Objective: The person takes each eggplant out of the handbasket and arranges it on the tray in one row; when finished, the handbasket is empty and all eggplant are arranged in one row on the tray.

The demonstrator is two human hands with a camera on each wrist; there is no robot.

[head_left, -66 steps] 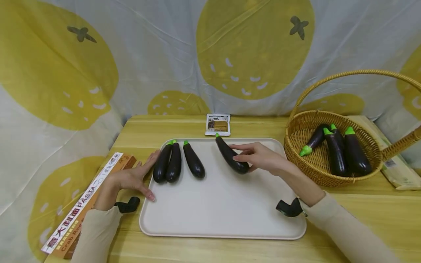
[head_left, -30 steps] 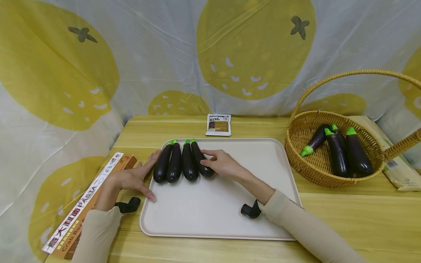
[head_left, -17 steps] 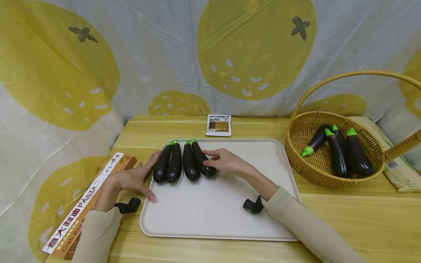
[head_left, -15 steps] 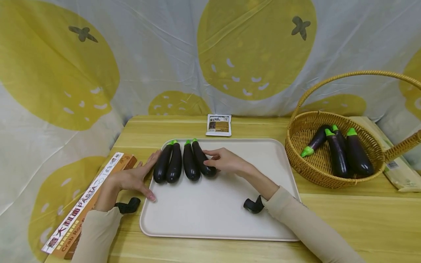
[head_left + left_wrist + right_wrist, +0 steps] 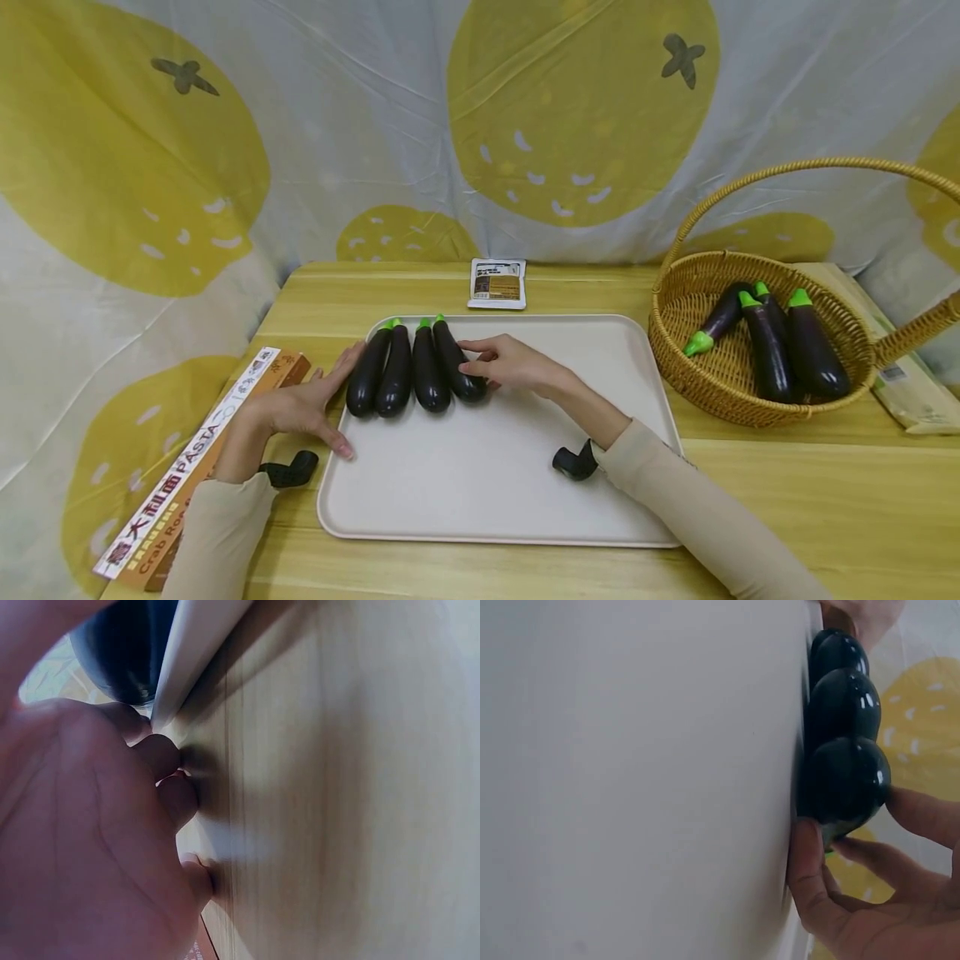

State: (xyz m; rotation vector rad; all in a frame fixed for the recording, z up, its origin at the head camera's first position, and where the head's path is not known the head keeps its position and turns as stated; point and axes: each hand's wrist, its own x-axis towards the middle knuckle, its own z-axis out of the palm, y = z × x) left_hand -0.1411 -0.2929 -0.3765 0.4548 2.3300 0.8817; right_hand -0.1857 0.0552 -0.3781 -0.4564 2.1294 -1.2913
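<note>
On the left half of a white tray (image 5: 495, 483), several dark eggplants with green stems lie side by side. My right hand (image 5: 513, 367) pinches the rightmost eggplant (image 5: 452, 354) near its thick end; the right wrist view has thumb and fingers around this eggplant (image 5: 847, 784). Its left neighbour (image 5: 430, 375) lies against it at the thick end. Beyond a narrow gap are two more, a middle one (image 5: 396, 379) and an outer one (image 5: 363, 379). My left hand (image 5: 303, 408) rests spread at the tray's left edge, thumb over the rim, fingertips by the outer eggplant.
A wicker basket (image 5: 720, 400) with a tall handle holds several eggplants at the right. A long pasta box (image 5: 195, 467) lies left of the tray. Behind the tray is a small packet (image 5: 497, 283). A pale flat package (image 5: 918, 392) lies beyond the basket.
My right hand has carried the eggplant leftward from the tray's right half into the row. The eggplant beside it has shifted left and straightened. My left hand has stayed in place.
</note>
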